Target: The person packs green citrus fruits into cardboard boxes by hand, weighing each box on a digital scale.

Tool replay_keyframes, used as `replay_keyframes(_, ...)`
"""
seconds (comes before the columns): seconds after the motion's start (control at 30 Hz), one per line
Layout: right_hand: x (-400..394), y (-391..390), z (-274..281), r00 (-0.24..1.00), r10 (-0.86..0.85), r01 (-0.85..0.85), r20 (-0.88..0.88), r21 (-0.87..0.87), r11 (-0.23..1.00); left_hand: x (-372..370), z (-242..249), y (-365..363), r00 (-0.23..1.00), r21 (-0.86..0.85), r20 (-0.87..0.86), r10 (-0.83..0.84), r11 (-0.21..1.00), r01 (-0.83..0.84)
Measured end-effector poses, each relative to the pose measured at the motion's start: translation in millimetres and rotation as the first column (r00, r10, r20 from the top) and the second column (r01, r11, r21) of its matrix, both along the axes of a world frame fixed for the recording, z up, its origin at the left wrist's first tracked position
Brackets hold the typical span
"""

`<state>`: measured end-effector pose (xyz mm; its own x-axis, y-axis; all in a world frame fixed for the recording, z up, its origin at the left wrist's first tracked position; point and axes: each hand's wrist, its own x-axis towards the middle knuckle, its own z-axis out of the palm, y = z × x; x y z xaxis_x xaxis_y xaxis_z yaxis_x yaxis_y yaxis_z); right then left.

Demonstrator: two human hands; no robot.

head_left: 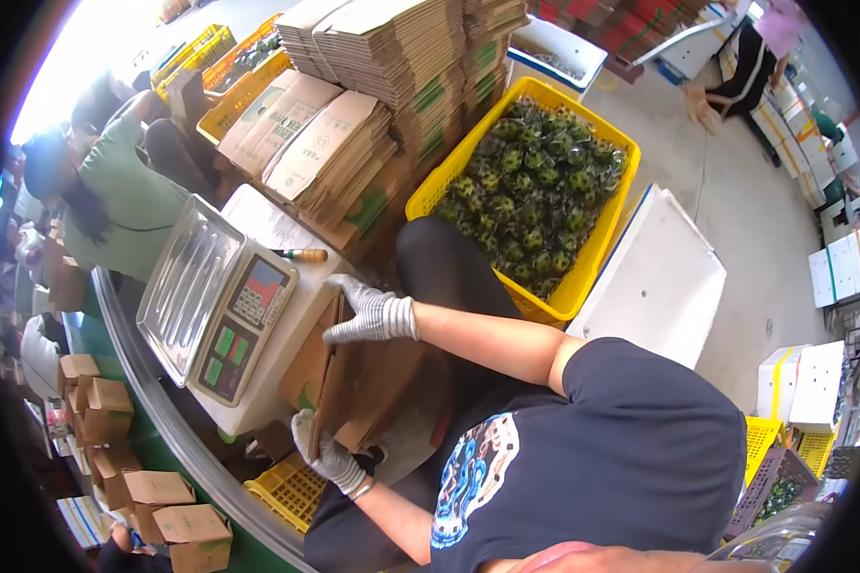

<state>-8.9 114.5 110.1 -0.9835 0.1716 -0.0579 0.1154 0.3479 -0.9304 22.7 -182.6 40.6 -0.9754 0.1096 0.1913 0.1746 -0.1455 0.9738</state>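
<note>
Grey-gloved right hand [380, 313] and left hand [333, 462] hold a brown cardboard box [382, 382]. A yellow plastic crate [573, 296] stands nearby.

Top left: blown out to white; light strongest there, haze veiling the co-worker [115, 215].
Scale pan [186, 301]: bright streaks of glare on metal.
Bagged fruit [535, 181]: small glints on plastic film.
Held cardboard box [377, 387]: moderately lit, edges readable, some faces in shadow.
Dark shirt [631, 449]: low contrast, folds faint.
Rail [148, 396]: bowed by wide-lens distortion.
Frame edges: black corners, blue-violet fringe at left.
Far right: soft, small details unresolved.
</note>
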Motion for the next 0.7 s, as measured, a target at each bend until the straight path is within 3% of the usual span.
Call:
replay_keyframes(0.07, -3.9, 15.9, 28.6, 0.939, 0.336, -0.338, 0.070, 0.008, 0.941, 10.0, 11.8, 12.8, 1.000, -0.021, 0.001, -0.006, 1.000, 0.006)
replay_keyframes(0.1, -7.2, 20.1, 38.8, 0.850, 0.507, -0.513, 0.145, 0.005, 0.859, 12.9, 16.7, 17.0, 1.000, -0.036, -0.001, -0.010, 0.999, 0.010)
replay_keyframes(0.13, -11.2, 18.0, 52.3, 0.754, 0.618, -0.606, 0.222, -0.129, 0.785, 13.1, 9.8, 17.9, 0.999, -0.055, 0.041, -0.015, 0.998, 0.017)
replay_keyframes(0.23, -28.5, -3.6, 2.7, 0.792, 0.608, -0.609, 0.059, -0.005, 0.793, 13.3, 31.2, 37.8, 0.882, -0.430, -0.434, 0.183, 0.818, -0.381)
replay_keyframes(0.27, -25.1, -4.2, 21.0, 0.806, 0.573, -0.574, 0.145, -0.038, 0.818, 17.6, 47.5, 55.5, 0.838, -0.387, -0.477, 0.265, 0.793, -0.471)
replay_keyframes(0.3, -24.5, -5.9, 24.3, 0.846, 0.514, -0.524, 0.139, 0.040, 0.851, 13.7, 54.8, 51.2, 0.864, -0.523, -0.498, 0.069, 0.771, -0.363)
replay_keyframes(0.37, -23.7, -13.0, 22.4, 0.904, 0.412, -0.428, 0.119, 0.185, 0.885, 4.9, 62.2, 37.3, 0.847, -0.770, -0.434, -0.306, 0.615, -0.172)
replay_keyframes(0.43, -16.3, -21.4, 21.7, 0.975, 0.220, -0.201, -0.038, 0.273, 0.941, -0.1, 63.3, 35.7, 0.873, -0.767, -0.343, -0.348, 0.639, -0.047)
replay_keyframes(0.47, -15.2, -19.9, 22.5, 0.973, 0.102, -0.056, -0.205, 0.219, 0.974, -2.0, 66.8, 32.2, 0.867, -0.775, -0.328, -0.376, 0.632, -0.018)
replay_keyframes(0.5, -9.0, -16.6, 26.6, 0.938, 0.064, 0.043, -0.340, 0.297, 0.954, -3.6, 70.5, 27.0, 0.865, -0.785, -0.309, -0.395, 0.620, 0.003)
replay_keyframes(0.53, -0.2, -5.0, 47.8, 0.902, 0.241, -0.157, -0.358, 0.248, 0.956, -1.3, 70.9, 27.3, 0.879, -0.748, -0.326, -0.348, 0.663, -0.015)
replay_keyframes(0.57, 2.8, 1.5, 51.2, 0.826, 0.499, -0.443, -0.262, 0.245, 0.862, 1.7, 69.6, 32.0, 0.892, -0.709, -0.341, -0.295, 0.704, -0.039)
replay_keyframes(0.6, 8.1, 0.3, 47.1, 0.742, 0.639, -0.559, -0.200, 0.340, 0.756, 1.8, 69.0, 36.0, 0.917, -0.676, -0.322, -0.234, 0.735, -0.050)
replay_keyframes(0.67, -2.6, -2.6, 34.2, 0.754, 0.657, -0.586, -0.022, 0.428, 0.688, -2.1, 54.8, 32.8, 0.941, -0.564, -0.314, -0.124, 0.822, -0.080)
replay_keyframes(0.7, -2.7, -2.5, 38.4, 0.805, 0.591, -0.587, 0.056, 0.224, 0.778, -3.7, 40.3, 31.7, 0.943, -0.472, -0.327, -0.068, 0.876, -0.100)
